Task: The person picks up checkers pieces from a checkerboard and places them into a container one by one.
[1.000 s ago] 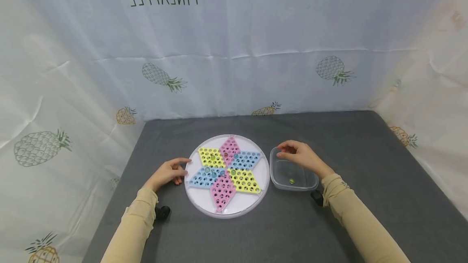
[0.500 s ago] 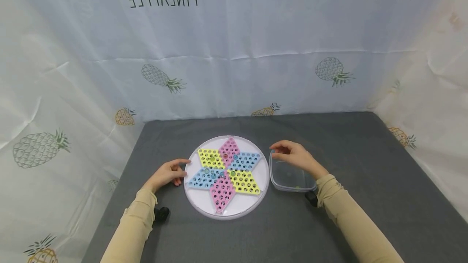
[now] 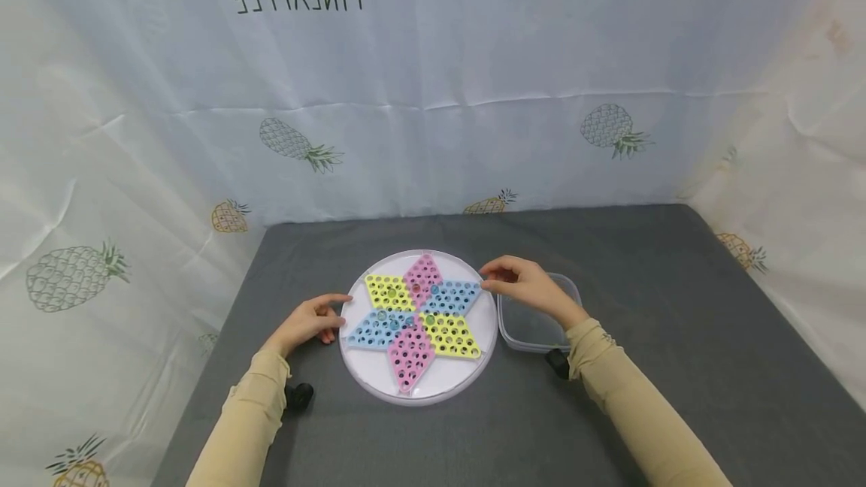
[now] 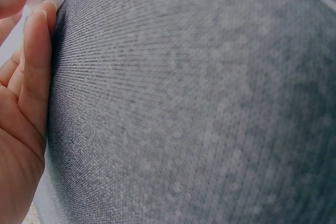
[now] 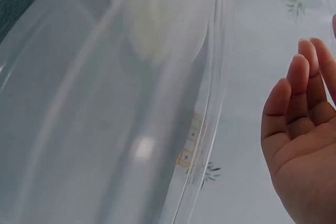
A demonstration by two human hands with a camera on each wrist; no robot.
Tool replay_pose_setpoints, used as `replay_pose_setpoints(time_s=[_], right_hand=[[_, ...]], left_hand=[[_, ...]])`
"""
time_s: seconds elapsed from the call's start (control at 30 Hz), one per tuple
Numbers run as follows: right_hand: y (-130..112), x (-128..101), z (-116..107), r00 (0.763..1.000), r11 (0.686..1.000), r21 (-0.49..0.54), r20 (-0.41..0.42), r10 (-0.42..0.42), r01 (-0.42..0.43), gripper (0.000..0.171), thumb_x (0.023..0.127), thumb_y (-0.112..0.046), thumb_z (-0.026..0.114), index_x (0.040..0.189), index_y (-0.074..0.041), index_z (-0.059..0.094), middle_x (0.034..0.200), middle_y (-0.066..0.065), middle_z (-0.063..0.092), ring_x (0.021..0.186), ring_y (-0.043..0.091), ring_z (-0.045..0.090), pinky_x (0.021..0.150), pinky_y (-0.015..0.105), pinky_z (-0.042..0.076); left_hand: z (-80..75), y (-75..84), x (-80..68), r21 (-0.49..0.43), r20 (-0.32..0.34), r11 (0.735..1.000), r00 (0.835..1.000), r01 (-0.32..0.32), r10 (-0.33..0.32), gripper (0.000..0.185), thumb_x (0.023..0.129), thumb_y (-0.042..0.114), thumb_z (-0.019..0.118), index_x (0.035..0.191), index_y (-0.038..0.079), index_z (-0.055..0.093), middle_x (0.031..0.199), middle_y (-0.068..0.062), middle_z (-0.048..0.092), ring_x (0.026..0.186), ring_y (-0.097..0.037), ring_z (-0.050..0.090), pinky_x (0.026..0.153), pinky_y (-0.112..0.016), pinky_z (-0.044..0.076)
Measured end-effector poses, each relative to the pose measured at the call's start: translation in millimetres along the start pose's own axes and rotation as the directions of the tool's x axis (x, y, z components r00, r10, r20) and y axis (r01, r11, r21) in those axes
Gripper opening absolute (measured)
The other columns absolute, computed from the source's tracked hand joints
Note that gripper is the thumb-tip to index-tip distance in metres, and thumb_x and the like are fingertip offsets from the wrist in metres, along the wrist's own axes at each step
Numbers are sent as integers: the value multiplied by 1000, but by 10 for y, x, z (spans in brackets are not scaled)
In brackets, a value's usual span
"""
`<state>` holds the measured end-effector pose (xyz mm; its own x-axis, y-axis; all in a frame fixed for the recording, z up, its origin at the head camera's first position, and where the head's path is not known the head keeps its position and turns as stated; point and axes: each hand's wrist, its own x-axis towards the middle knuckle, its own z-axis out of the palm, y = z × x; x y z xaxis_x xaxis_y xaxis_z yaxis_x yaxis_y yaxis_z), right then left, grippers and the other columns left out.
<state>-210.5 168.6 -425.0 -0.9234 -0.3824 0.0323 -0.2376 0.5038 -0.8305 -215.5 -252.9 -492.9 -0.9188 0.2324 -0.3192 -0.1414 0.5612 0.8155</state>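
A round white Chinese checkers board (image 3: 361, 367) with a pink, yellow and blue star of holes lies on the dark grey table. Several glass marbles sit in its holes, among them a red marble (image 3: 416, 288) and a green marble (image 3: 392, 293). At the board's left rim, my left hand (image 3: 307, 322) touches the edge with index finger and thumb spread apart. My right hand (image 3: 524, 284) hovers at the right rim, by the tip of a blue section, fingertips drawn together. I cannot tell whether a marble is between them. The right wrist view shows its bent fingers (image 5: 297, 74) from the palm side.
Right of the board stands a clear plastic container (image 3: 528, 344), partly covered by my right hand and wrist. It fills much of the right wrist view. Pineapple-print curtains (image 3: 433, 156) hang behind and beside the table (image 3: 643, 261).
My right hand has moved left from over the container to the board's right rim. A greenish marble seen in the container earlier is now out of sight. The left hand stays at the rim.
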Motion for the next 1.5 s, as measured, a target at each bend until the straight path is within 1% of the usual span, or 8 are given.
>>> replay_pose_setpoints(time_s=[0.3, 0.53, 0.67, 0.83, 1.0, 1.13, 1.33, 1.5], right_hand=[[-133, 122, 165, 998, 998, -11, 32, -56, 56, 35, 85, -33, 66, 113, -11, 65, 95, 4, 60, 82, 16, 51, 73, 26, 44], [-134, 144, 316, 993, 994, -1, 52, -108, 108, 34, 86, -36, 65, 111, -13, 65, 90, -1, 60, 75, 11, 51, 67, 25, 44], [-138, 151, 398, 988, 988, -16, 45, -150, 151, 36, 85, -37, 65, 109, -11, 66, 86, -1, 59, 72, 10, 50, 64, 24, 43], [-197, 187, 499, 988, 991, -25, 89, -126, 129, 34, 85, -33, 66, 112, -11, 65, 88, -1, 60, 74, 10, 50, 66, 23, 43], [-249, 212, 606, 978, 988, -3, 142, -151, 153, 32, 87, -28, 65, 112, -8, 64, 90, 1, 60, 74, 10, 49, 66, 22, 42], [-267, 227, 698, 972, 985, 25, 161, -171, 169, 31, 86, -27, 66, 110, -6, 65, 88, 2, 60, 72, 10, 48, 65, 20, 41], [-263, 243, 806, 972, 986, -31, 177, -153, 161, 29, 86, -28, 65, 108, -7, 66, 83, 0, 59, 70, 10, 47, 63, 20, 40], [-225, 249, 859, 974, 988, -44, 179, -140, 150, 29, 86, -27, 65, 107, -8, 66, 81, -1, 58, 68, 9, 46, 61, 20, 40]], left_hand=[[-15, 2, 11, -7, -17, 1000, 1000, -9, 9, 49, 82, 20, 68, 129, 13, 54, 69, -2, 56, 57, -13, 56, 56, -28, 50], [-12, -18, -12, -8, 13, 999, 998, -54, 54, 52, 83, 19, 67, 131, 7, 52, 68, -2, 55, 57, -12, 55, 55, -28, 50], [1, -20, -14, -8, -2, 1000, 1000, -26, 26, 50, 82, 20, 68, 129, 11, 54, 68, -3, 56, 57, -13, 55, 55, -28, 50], [3, -22, -7, -3, -10, 1000, 1000, -11, 11, 50, 82, 21, 68, 129, 13, 54, 69, -3, 56, 57, -14, 55, 56, -28, 50], [10, -27, -3, -7, -10, 1000, 1000, -22, 22, 50, 82, 20, 68, 129, 13, 54, 69, -3, 56, 57, -14, 56, 56, -29, 50], [11, -26, -3, -10, -16, 1000, 1000, -21, 21, 50, 82, 20, 68, 129, 13, 54, 69, -3, 56, 57, -14, 56, 56, -29, 51], [9, -21, -13, -9, -17, 1000, 1000, -15, 15, 50, 82, 20, 68, 129, 13, 54, 70, -2, 56, 58, -13, 55, 56, -28, 50], [12, -8, -24, -17, -14, 1000, 1000, -20, 20, 49, 83, 19, 67, 130, 12, 54, 69, -2, 56, 57, -13, 55, 56, -28, 50]])
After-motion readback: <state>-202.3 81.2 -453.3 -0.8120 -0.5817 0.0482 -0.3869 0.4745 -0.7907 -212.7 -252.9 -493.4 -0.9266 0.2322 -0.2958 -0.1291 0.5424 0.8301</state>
